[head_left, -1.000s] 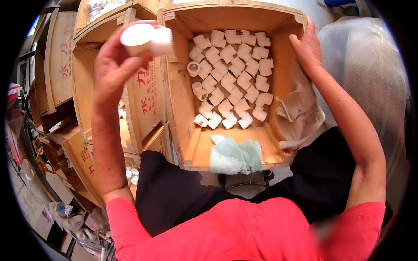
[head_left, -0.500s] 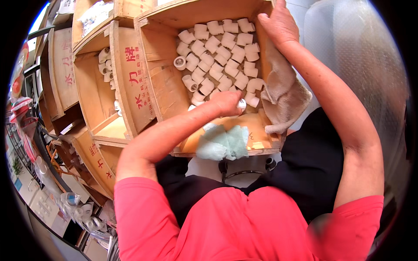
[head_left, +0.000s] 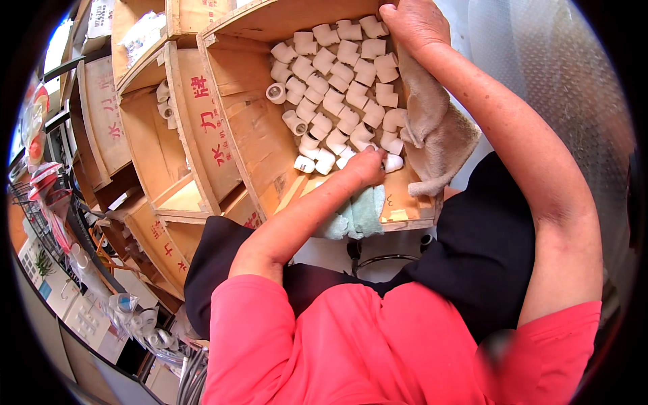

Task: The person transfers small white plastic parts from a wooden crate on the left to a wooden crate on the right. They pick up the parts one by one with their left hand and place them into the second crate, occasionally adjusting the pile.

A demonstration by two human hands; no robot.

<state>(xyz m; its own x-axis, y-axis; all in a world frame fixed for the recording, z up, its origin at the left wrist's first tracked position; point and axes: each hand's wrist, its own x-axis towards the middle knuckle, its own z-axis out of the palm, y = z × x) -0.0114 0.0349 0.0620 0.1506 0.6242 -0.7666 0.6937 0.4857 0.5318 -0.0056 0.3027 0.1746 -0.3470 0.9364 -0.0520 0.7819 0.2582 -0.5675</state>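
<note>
A wooden box tilts towards me, holding rows of white elbow pipe fittings. Down at its near side, the fingers of my left hand are curled against one white elbow fitting by the near right corner. The fingertips are partly hidden. My right hand grips the box's right rim higher up, over a brown cloth draped along that side. A pale green cloth hangs over the near rim, below my left wrist.
More wooden boxes with red lettering are stacked on the left, one with white fittings in it. Bubble wrap covers something at the right. Bagged items and a wire rack stand at the far left.
My left hand and the fitting at its fingers have shifted right along the near row. More white fittings show at the near left. My right hand stays on the rim.
</note>
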